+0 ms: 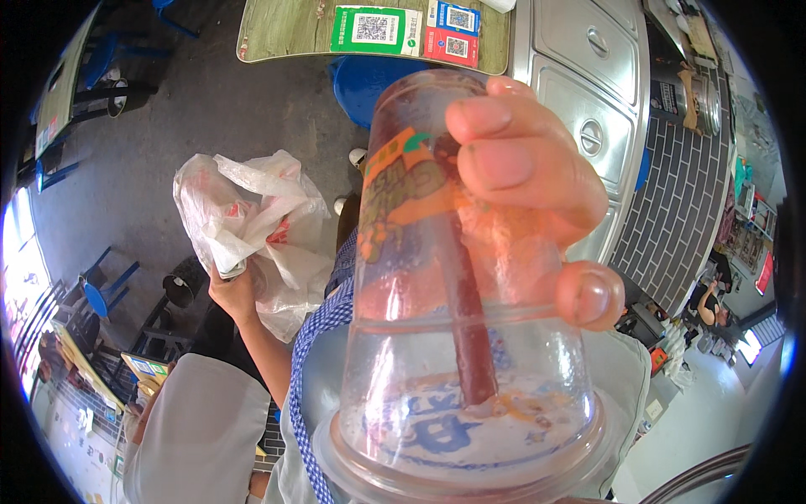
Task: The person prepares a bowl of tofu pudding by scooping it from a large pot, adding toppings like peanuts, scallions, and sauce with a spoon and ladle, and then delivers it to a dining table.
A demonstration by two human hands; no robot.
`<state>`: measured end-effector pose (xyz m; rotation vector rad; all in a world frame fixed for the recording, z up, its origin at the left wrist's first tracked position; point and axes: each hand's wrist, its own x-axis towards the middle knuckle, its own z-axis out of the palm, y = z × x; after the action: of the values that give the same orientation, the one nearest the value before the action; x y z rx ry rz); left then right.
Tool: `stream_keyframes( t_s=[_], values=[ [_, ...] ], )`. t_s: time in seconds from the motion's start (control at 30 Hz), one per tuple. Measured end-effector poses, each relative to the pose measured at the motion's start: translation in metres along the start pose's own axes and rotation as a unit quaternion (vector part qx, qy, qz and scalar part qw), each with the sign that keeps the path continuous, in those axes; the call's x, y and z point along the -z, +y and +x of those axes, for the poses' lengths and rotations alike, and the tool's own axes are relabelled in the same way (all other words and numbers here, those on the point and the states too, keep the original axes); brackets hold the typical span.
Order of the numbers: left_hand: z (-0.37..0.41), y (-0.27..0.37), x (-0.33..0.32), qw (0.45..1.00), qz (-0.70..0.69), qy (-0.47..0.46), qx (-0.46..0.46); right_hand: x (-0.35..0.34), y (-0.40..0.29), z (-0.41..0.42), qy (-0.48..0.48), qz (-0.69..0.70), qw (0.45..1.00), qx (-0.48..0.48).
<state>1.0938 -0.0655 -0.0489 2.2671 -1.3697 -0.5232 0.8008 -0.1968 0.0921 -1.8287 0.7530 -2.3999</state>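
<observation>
Close before the camera, my right hand (pixel 535 157) grips a clear plastic drink cup (pixel 403 334). Its fingers curl over the upper side and the thumb presses the right wall. The cup's wide, rimmed end faces me, with its narrow base farther off. A dark red-brown straw (pixel 469 315) shows inside, reaching a film printed in blue (pixel 434 435) across the wide end. Orange and green print marks the wall. Lower and to the left, my left hand (pixel 233 293) holds a crumpled white plastic bag (pixel 277 233) with red print; its contents are hidden.
A wood-patterned table (pixel 283 31) bearing printed code cards (pixel 378 29) stands ahead, a blue stool (pixel 356 88) beneath its edge. Steel lidded pans (pixel 585 101) line the counter at right. A person in a light shirt (pixel 201 422) is at lower left, near a dark bin (pixel 182 282).
</observation>
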Motion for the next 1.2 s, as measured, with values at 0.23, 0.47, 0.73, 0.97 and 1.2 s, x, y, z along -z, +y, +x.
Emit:
stream_keyframes(
  t_s=[0.23,0.47,0.73,0.97,1.2],
  values=[
    [0.011,0.002,-0.008,0.999,-0.048,-0.011,0.007,0.000,0.021,-0.007,-0.007,-0.003,0.999,-0.031],
    [0.033,0.024,-0.017,1.000,-0.001,-0.023,-0.011,0.012,0.045,-0.004,-0.048,-0.038,0.993,-0.103],
    [0.044,0.007,-0.031,0.999,0.030,-0.023,-0.026,0.102,0.224,-0.083,-0.052,-0.195,0.856,-0.476],
    [0.051,0.014,-0.040,0.998,0.048,-0.029,0.009,0.119,0.365,-0.166,-0.035,-0.266,0.853,-0.447],
    [0.059,0.027,-0.043,0.999,0.005,-0.015,0.037,0.194,0.367,-0.170,-0.129,-0.537,0.783,-0.288]
  ],
)
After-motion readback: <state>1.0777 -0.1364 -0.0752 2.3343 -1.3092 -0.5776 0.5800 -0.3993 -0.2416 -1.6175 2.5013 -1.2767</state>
